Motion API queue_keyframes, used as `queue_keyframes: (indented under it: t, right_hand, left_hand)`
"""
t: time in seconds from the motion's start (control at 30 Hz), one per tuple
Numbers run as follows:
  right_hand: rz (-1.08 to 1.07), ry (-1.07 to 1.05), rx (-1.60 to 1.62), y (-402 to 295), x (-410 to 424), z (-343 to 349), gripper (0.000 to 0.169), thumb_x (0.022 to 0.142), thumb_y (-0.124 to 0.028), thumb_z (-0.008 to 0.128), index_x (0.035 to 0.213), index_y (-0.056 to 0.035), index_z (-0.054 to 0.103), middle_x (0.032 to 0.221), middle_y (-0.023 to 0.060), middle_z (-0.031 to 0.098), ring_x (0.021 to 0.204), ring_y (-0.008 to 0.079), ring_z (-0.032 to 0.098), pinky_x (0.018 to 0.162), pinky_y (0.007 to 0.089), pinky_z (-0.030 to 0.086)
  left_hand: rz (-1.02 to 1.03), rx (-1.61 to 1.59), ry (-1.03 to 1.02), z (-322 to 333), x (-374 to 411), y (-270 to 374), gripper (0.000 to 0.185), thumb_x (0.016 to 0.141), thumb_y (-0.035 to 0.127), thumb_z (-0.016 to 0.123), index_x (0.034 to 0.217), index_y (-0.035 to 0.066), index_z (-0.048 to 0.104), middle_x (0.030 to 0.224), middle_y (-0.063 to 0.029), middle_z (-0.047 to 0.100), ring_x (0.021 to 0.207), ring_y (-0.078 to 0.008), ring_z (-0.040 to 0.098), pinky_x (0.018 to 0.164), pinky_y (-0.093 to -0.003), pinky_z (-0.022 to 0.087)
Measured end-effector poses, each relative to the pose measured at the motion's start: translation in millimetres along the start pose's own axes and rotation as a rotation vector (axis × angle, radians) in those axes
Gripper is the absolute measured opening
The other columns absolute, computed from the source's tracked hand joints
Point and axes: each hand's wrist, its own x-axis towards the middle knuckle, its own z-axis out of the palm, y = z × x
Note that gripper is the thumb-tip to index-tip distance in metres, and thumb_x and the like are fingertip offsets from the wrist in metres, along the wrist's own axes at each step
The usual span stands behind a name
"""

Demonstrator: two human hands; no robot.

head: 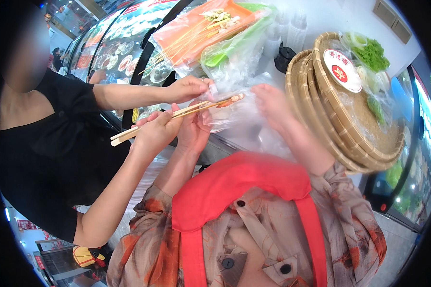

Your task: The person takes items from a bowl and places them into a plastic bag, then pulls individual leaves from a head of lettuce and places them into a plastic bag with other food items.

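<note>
A clear thin plastic bag [222, 116] is spread between my hands above the counter. My left hand [197, 131] grips its left side, partly hidden behind a co-worker's hand. My right hand [271, 104], blurred, pinches the bag's right side. The co-worker's nearer hand [160, 125] holds a pair of wooden chopsticks [125, 135] alongside a skewer [215, 104] with small pieces of food at its tip, at the bag's mouth. The co-worker's other hand [190, 88] holds the bag's upper left edge.
An orange tray [188, 28] bears skewered food. Clear plastic cups [297, 28] and a black object [284, 58] stand behind my right hand. At right are stacked woven bamboo trays [370, 143] with a plate [342, 71] and bagged greens [371, 53]. The co-worker [57, 143] stands at left.
</note>
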Motion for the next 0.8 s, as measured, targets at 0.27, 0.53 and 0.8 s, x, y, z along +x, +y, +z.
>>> queue_keyframes:
  t: [0.27, 0.53, 0.8]
  right_hand:
    - [-0.031, 0.026, -0.013, -3.3, -1.1, 0.8, 0.008, 0.084, -0.014, 0.055, 0.080, -0.0068, 0.052, 0.057, -0.0042, 0.042, 0.043, 0.0031, 0.029, 0.039, 0.0200, 0.020]
    - [-0.062, 0.012, 0.014, -1.2, -2.1, 0.4, 0.010, 0.084, -0.013, 0.055, 0.077, -0.0062, 0.053, 0.056, -0.0029, 0.043, 0.042, 0.0039, 0.030, 0.039, 0.0204, 0.020]
    - [-0.112, 0.000, 0.053, -6.0, -5.6, 9.0, 0.011, 0.085, -0.012, 0.054, 0.077, -0.0054, 0.053, 0.057, -0.0027, 0.044, 0.043, 0.0042, 0.032, 0.040, 0.0195, 0.022]
  left_hand:
    - [0.066, 0.001, -0.160, 5.1, -5.4, 5.2, 0.027, 0.093, 0.024, 0.042, 0.104, 0.001, 0.050, 0.083, -0.0021, 0.052, 0.075, -0.0098, 0.051, 0.063, -0.0230, 0.044]
    - [0.107, 0.262, 0.042, 32.4, -16.0, 14.5, 0.025, 0.092, 0.019, 0.041, 0.105, 0.000, 0.049, 0.094, -0.0058, 0.056, 0.077, -0.0120, 0.055, 0.068, -0.0245, 0.047]
    - [0.144, 0.249, 0.071, 25.6, -15.0, 13.0, 0.012, 0.089, 0.009, 0.044, 0.095, 0.001, 0.051, 0.077, -0.0029, 0.055, 0.067, -0.0108, 0.054, 0.066, -0.0267, 0.048]
